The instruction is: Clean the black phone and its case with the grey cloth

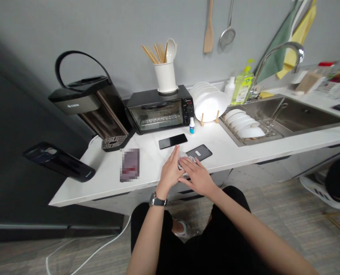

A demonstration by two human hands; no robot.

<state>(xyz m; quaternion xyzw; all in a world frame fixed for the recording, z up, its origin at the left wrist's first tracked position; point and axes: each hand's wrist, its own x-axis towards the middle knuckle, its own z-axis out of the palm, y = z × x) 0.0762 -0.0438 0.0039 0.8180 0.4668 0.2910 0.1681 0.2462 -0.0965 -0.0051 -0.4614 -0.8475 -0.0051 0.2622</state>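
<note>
Reading "Midea": oven [160, 114] beyond left hand [169, 171]

The bare right hand [198, 177] hides much of the crumpled pale-grey cloth [183, 155]. Print on the small white label [198, 153] of the flat dark-grey rectangular slab [206, 151] is unreadable. Pixelation blurs the purplish rectangular object [130, 164] at left. The picture's top edge cuts off the flat wooden spatula [208, 36].
</note>
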